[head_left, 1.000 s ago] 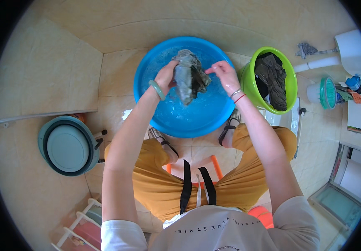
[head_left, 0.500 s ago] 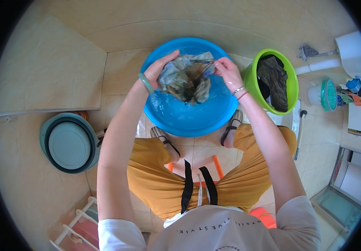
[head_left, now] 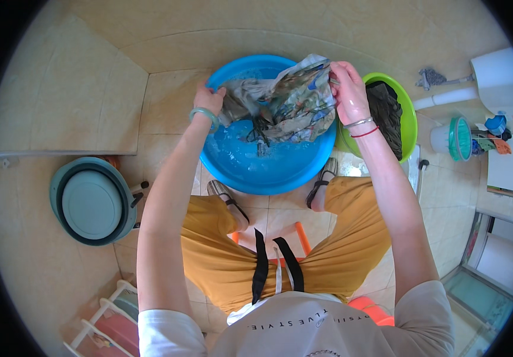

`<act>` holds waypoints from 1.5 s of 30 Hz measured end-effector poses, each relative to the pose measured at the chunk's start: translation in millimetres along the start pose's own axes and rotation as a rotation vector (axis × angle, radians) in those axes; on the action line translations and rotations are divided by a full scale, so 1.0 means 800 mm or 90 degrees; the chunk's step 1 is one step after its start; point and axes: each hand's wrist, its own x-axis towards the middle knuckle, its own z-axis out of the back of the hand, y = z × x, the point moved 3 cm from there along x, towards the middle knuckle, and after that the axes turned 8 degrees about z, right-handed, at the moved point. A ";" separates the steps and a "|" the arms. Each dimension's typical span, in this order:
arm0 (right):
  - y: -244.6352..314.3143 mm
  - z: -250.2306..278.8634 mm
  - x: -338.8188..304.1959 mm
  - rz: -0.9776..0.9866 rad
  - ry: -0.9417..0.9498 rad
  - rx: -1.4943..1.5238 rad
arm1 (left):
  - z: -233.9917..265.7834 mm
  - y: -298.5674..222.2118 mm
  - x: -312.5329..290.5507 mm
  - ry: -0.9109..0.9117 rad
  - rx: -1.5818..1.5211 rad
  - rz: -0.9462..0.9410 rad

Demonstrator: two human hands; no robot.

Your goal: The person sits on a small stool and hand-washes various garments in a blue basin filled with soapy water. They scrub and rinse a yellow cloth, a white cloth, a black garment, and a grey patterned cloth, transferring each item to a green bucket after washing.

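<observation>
A wet, patterned garment (head_left: 298,101) in grey, green and brown is stretched over the large blue basin (head_left: 268,183), which has water in it. My left hand (head_left: 209,100), with a pale green bangle at the wrist, is closed on the garment's left end by the basin's left rim. The right hand (head_left: 350,89) pinches its right edge, raised near the basin's right rim. Dark cords hang from the garment's middle toward the water. What kind of garment it is I cannot tell.
Right of the basin stands a lime green bucket (head_left: 410,113) holding dark clothes. A grey-green folding basin (head_left: 93,205) leans at the left. Farther right are a small trash bin (head_left: 447,138) and a white pipe (head_left: 447,96). An orange stool (head_left: 303,238) is beneath me.
The bunched garment has been spread wide. My right hand has moved right and up with its edge, while my left hand has shifted slightly left and down.
</observation>
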 end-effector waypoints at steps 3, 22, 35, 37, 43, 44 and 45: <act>0.021 -0.013 -0.019 -0.040 -0.025 0.082 | -0.018 -0.058 -0.059 0.018 0.078 -0.167; -0.162 0.070 -0.019 -0.044 0.183 -0.599 | -0.057 -0.129 -0.125 0.538 -0.599 0.270; -0.094 0.046 -0.034 -0.125 -0.090 0.023 | -0.043 -0.091 -0.065 0.534 -0.437 0.308; -0.076 0.038 -0.030 -0.126 -0.127 0.114 | -0.043 -0.058 -0.063 0.516 -0.302 0.355; -0.063 0.032 -0.029 -0.223 -0.056 0.219 | -0.013 -0.049 -0.072 0.373 0.399 0.158; -0.060 0.031 -0.029 -0.242 -0.044 0.223 | -0.014 -0.067 -0.082 0.353 0.509 0.076; -0.057 0.029 -0.029 -0.241 -0.023 0.228 | -0.020 -0.087 -0.096 0.314 0.501 -0.019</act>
